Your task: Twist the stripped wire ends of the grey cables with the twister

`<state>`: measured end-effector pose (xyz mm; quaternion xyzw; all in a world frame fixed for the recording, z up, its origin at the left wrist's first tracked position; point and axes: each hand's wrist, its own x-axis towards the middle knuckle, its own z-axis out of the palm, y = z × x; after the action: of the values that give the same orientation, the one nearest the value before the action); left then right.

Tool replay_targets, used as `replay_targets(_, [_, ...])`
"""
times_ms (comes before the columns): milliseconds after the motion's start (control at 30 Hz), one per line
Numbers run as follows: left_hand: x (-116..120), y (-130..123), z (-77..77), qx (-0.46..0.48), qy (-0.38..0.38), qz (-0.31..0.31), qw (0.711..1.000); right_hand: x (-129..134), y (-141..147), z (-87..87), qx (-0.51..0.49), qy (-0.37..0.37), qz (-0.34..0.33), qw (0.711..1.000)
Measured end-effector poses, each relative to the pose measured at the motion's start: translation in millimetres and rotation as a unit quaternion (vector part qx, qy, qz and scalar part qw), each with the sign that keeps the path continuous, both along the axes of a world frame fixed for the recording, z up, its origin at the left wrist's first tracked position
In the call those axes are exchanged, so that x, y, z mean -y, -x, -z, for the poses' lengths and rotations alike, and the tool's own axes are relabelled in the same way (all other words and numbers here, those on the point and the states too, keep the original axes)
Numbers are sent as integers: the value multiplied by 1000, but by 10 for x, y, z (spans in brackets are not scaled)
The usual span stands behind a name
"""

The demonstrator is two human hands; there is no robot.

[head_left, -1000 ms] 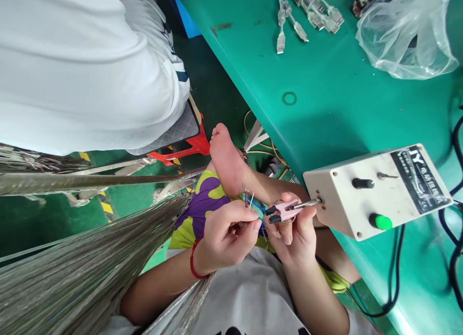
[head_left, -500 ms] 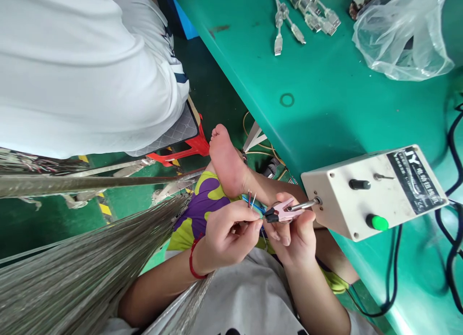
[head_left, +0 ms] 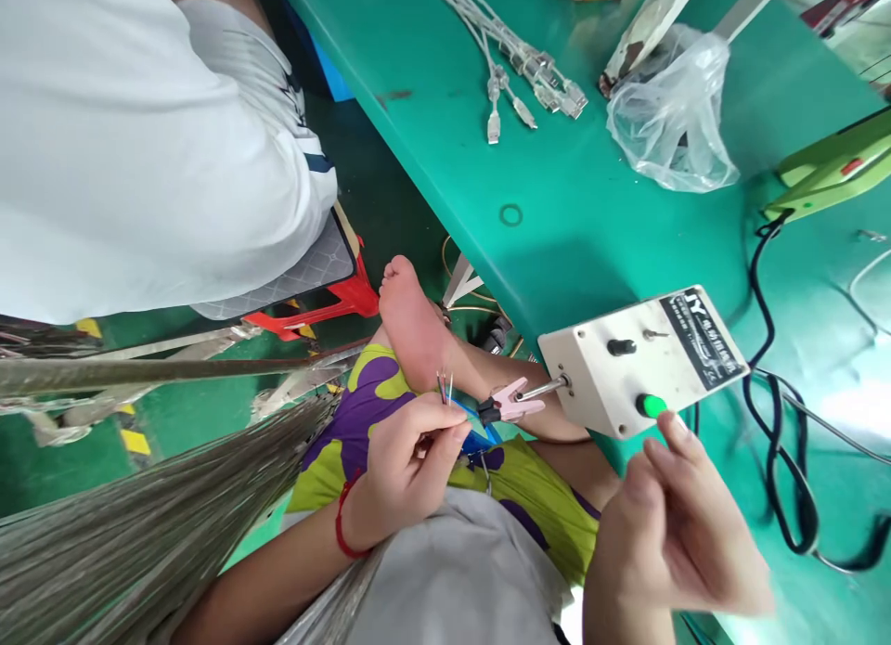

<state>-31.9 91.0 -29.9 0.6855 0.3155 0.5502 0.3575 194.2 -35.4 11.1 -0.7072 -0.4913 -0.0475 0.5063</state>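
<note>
Thin coloured wires (head_left: 446, 387) stick up from the pinched thumb and fingers of my left hand (head_left: 414, 455), just left of a pink clip (head_left: 513, 404). The clip has black tips and sits on a metal shaft (head_left: 547, 387) that comes out of a white control box (head_left: 637, 362). On the box are a black knob, a small switch and a green button (head_left: 652, 406). My right hand (head_left: 686, 524), partly blurred, holds nothing visible; its fingertips are at or just beside the green button. Whether they touch it is unclear.
Clear-jacketed USB cables (head_left: 535, 74), a plastic bag (head_left: 672, 116) and a green tool (head_left: 835, 167) lie on the green table (head_left: 445, 148). Black cords (head_left: 772, 441) run right of the box. A seated person in white (head_left: 167, 162) and a bundle of long cables (head_left: 174, 506) are at left.
My right hand has let go of the pink clip and moved right, to the green button. My left hand keeps its pinch on the wires. The view has shifted, bringing the green tool into sight.
</note>
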Motion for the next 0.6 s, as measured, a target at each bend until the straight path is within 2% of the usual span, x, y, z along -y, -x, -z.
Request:
replay_targets(100, [5,-16,10,-4,2,-5,1000,-237,-14,71,74,-54,47,995])
replay_targets(200, [12,-9,-2,-1,3,-2,1000,-378,6,107,84,-79,40,993])
replay_targets(300, [30,9,-10,8,10,-6,1000,-368,-29,131,82,-95,34,991])
replay_targets(400, [53,34,-3,15,20,-14,1000,-247,-59,176,83,-89,27,992])
replay_targets(500, [72,59,7,19,27,-21,999,-127,73,224,35,-85,-31,995])
replay_targets(567, [82,73,11,23,31,-21,999,-116,268,244,-53,-16,-111,992])
replay_targets(600, [85,80,12,26,33,-18,999,-138,380,251,-113,39,-153,981])
